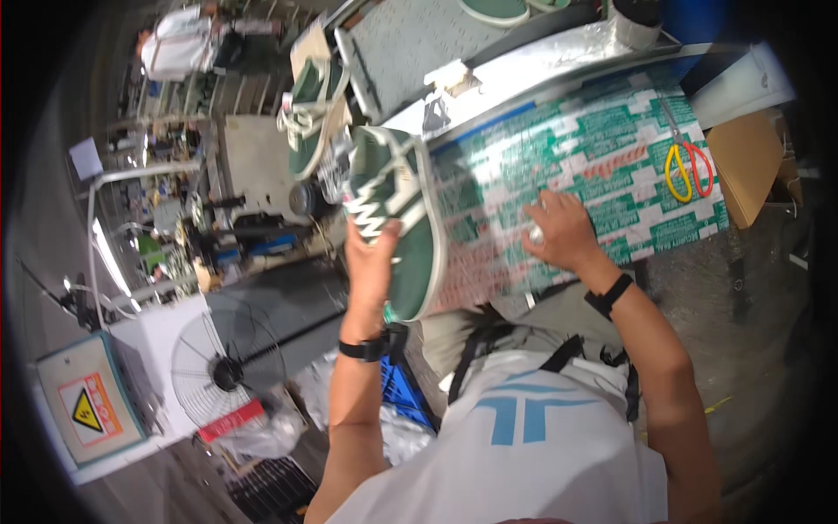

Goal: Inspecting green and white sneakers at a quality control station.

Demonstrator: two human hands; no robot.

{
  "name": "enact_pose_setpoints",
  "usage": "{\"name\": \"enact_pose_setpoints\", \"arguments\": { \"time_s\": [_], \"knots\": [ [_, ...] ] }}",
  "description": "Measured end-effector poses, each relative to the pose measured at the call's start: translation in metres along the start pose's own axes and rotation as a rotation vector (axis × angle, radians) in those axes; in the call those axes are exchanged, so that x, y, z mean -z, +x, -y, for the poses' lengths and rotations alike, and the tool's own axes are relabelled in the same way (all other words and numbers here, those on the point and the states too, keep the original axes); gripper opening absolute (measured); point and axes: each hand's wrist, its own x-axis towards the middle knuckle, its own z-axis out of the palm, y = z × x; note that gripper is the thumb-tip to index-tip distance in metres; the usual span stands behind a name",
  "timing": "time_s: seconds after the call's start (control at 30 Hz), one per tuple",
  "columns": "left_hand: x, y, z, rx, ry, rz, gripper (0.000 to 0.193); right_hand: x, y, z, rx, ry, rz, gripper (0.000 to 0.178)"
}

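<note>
A green sneaker (pixel 410 240) with white laces, white stripes and a pale sole is held up on its side at the table's left end. My left hand (pixel 371 262) is closed round it, thumb over the lace area. Above the table, my right hand (pixel 563 231) has its fingers curled together. A small pale spot shows at its fingertips, too small to name. Under that hand lies a table covering (pixel 628 196) of green and white printed sheet. Scissors (pixel 681 170) with one yellow and one red handle loop rest on its right part.
Another green sneaker (pixel 310 118) stands beyond, at the upper left. A grey-topped conveyor (pixel 410 52) runs behind the table, with more green shoes (pixel 493 10) on it. A cardboard box (pixel 742 166) is at the right. A fan (pixel 227 371) stands at the lower left.
</note>
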Motion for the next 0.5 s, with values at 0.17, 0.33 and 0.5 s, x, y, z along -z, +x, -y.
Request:
{"name": "enact_pose_setpoints", "arguments": {
  "time_s": [0.17, 0.33, 0.5],
  "knots": [
    [-0.048, -0.069, 0.110, -0.089, 0.127, -0.071, 0.097, -0.009, 0.003, 0.009, 0.075, -0.037, -0.046, 0.044],
    [-0.052, -0.085, 0.133, -0.075, 0.124, -0.028, 0.110, -0.013, 0.002, 0.015, 0.046, -0.107, -0.028, 0.047],
    [-0.010, -0.062, 0.133, 0.257, -0.590, -0.009, 0.097, 0.018, -0.015, 0.067, -0.371, 0.364, 0.036, 0.093]
  ]
}}
